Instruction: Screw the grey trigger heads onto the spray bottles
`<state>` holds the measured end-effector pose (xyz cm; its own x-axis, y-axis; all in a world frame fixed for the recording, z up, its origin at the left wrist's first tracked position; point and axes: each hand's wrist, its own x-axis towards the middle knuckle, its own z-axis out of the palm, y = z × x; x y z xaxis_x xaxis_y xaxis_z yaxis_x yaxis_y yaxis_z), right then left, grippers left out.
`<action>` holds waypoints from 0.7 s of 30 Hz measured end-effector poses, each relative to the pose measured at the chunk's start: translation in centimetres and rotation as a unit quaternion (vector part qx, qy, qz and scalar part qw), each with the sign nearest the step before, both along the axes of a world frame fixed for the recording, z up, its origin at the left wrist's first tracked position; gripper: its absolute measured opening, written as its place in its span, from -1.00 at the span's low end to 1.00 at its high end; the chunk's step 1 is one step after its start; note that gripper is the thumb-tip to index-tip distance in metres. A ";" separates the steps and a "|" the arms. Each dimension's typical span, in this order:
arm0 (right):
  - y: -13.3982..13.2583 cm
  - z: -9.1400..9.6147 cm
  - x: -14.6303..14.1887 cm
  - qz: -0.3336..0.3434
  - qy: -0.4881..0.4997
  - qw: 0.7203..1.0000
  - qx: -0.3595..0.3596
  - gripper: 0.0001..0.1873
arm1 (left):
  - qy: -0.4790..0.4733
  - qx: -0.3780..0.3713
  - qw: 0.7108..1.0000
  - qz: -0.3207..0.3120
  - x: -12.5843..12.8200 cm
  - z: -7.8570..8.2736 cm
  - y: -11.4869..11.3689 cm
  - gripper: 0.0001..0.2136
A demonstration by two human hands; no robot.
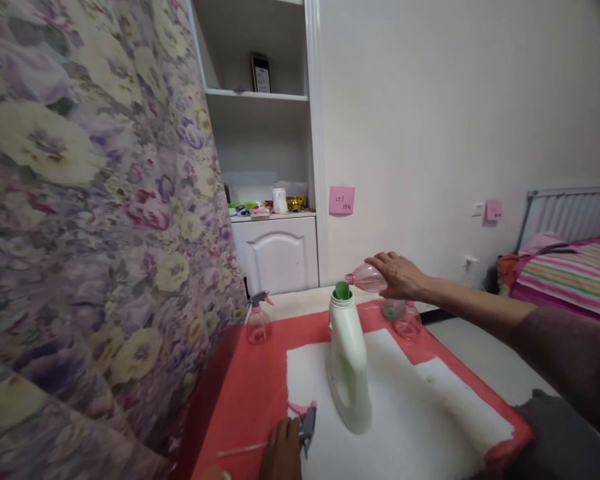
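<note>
The right hand holds a clear bottle by its wide part, with the fingers laid over the top side; the forearm comes in from the right, stretched and nearly level. The bottle lies almost flat in this grip, its long axis running across and its mouth turned to the left, just beside and a little above the green piece that sits in the neck of a pale green jug. Whether the two touch, I cannot tell. The jug stands upright, its long axis up and down, to the left of the right hand and nearer to the person; from the left hand it is farther away and to the right. Of the two, the right hand is nearer to the jug's mouth. The left hand is low, palm down, over a grey and pink spray head with a thin tube; I cannot tell if its fingers are closed around it. Under both lies the white sheet on the red cover of the tabletop. Beyond the left hand stands a spray bottle; below the right hand, another clear bottle.
</note>
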<state>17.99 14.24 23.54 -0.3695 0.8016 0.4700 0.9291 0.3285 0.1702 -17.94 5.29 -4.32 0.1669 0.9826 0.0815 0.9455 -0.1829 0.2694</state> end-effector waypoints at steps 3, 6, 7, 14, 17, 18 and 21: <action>0.0 0.4 -0.1 -0.001 -0.017 1.000 0.001 -0.18 | -0.008 0.008 1.000 -0.004 0.0 -0.1 0.0 -0.51; -0.1 0.7 -0.2 -0.002 -0.031 1.000 0.000 -0.18 | -0.012 0.010 1.000 -0.002 0.1 0.0 0.0 -0.54; -0.1 0.8 -0.2 -0.003 -0.035 0.999 0.002 -0.18 | -0.012 0.007 1.000 0.001 0.1 0.0 0.0 -0.55; -0.3 1.4 -0.4 -0.011 -0.064 0.998 0.016 -0.17 | -0.012 0.019 1.000 -0.004 0.2 0.0 -0.1 -0.59; -0.2 1.5 -0.4 -0.008 -0.072 0.997 0.021 -0.17 | -0.021 0.027 0.999 -0.013 0.1 -0.1 -0.2 -0.59; -0.2 1.6 -0.4 -0.008 -0.075 0.997 0.023 -0.17 | -0.024 0.031 0.999 -0.013 0.1 -0.1 -0.2 -0.59; -0.2 1.7 -0.5 -0.012 -0.085 0.996 0.028 -0.18 | -0.026 0.041 0.999 -0.012 0.1 0.0 -0.3 -0.60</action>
<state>17.51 13.99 25.26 -0.4291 0.7855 0.4460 0.8924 0.2924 0.3436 -17.82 5.04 -4.35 0.1847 0.9680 0.1701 0.9255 -0.2296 0.3013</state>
